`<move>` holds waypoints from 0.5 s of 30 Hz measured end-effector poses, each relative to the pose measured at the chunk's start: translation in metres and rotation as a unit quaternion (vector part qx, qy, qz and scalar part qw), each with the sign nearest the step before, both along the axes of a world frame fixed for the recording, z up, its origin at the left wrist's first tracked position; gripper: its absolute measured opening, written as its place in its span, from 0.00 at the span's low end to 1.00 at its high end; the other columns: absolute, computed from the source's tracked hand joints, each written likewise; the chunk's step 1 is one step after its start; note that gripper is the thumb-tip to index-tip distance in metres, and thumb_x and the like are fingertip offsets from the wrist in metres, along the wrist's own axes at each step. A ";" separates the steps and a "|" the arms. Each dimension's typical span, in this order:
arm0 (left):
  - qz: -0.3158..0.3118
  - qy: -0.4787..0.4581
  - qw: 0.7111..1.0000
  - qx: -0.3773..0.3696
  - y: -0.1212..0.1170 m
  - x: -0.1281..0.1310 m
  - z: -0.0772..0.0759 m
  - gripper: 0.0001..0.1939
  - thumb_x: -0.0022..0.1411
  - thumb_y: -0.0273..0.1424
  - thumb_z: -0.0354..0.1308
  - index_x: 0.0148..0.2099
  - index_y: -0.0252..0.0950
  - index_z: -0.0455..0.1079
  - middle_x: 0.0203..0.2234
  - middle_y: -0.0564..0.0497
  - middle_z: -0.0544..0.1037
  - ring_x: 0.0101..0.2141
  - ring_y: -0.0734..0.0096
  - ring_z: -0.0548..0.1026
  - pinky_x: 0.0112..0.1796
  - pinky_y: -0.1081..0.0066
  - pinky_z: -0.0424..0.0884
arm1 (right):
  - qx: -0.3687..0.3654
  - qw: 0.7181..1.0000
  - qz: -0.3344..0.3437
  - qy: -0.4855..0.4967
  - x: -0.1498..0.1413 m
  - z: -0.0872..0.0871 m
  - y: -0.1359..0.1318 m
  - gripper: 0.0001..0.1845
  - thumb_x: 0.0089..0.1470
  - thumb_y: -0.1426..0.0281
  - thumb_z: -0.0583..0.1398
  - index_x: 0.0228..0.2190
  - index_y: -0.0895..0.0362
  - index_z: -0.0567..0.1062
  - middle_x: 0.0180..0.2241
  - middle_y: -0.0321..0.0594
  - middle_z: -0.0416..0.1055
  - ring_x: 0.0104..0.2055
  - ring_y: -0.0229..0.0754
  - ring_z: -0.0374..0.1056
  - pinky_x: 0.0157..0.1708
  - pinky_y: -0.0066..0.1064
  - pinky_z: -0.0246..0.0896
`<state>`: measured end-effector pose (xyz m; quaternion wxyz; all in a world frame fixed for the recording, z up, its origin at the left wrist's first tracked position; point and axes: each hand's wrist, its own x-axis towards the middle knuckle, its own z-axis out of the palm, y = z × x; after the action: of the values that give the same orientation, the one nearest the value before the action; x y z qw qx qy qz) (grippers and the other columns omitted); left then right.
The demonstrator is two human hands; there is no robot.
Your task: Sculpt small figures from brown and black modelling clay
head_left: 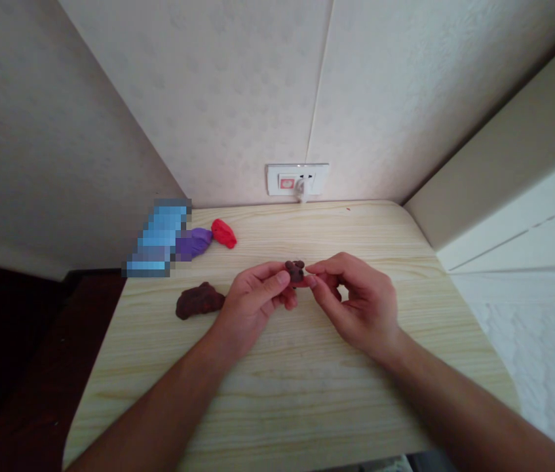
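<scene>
- Position: the small, dark brown, knobbly piece of what looks like modelling clay is held up over the pale wood-grain surface, between the two hands.
- Left hand: thumb and fingers pinch the piece from its left side.
- Right hand: thumb and forefinger are drawn close together at the piece's right edge; whether they grip anything cannot be told.
- Handling, as judged: light, soft and easily dented, slightly tacky rather than slippery. The rounded knobs on top appear the weakest points and could smear or come off.
- Recommended hold: low on the thicker body, with flat finger pads and light pressure, away from the knobs.
- Nearby: a larger, irregular dark brown lump lies beside the left wrist; farther back sit a smooth purple lump and a crumpled bright red lump.
- Markings: no brand or writing legible. The white wall socket bears a small reddish square, unreadable from here; the blue rectangular object is blurred into blocks.
</scene>
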<state>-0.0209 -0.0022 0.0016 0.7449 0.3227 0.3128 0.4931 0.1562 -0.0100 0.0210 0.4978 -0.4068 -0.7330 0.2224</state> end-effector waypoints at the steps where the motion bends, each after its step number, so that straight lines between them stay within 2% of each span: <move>1: -0.003 0.000 1.000 0.002 0.000 0.000 0.000 0.10 0.58 0.34 0.70 0.39 0.33 0.82 0.32 0.46 0.83 0.26 0.75 0.73 0.30 0.73 0.68 | -0.001 1.000 0.002 0.000 0.000 0.000 0.000 0.06 0.60 0.76 0.64 0.40 0.57 0.79 0.28 0.36 0.73 0.25 0.34 0.65 0.24 0.28 0.62; 15: -0.003 0.022 1.000 0.004 -0.001 0.001 0.002 0.10 0.55 0.34 0.72 0.37 0.33 0.83 0.30 0.46 0.82 0.26 0.75 0.71 0.30 0.72 0.66 | -0.004 1.000 0.011 -0.022 0.001 -0.001 -0.001 0.05 0.60 0.76 0.63 0.40 0.57 0.78 0.27 0.35 0.72 0.25 0.34 0.64 0.24 0.28 0.60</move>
<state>-0.0203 -0.0028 0.0032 0.7379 0.3371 0.3261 0.4852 0.1571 -0.0109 0.0200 0.4769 -0.4055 -0.7476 0.2220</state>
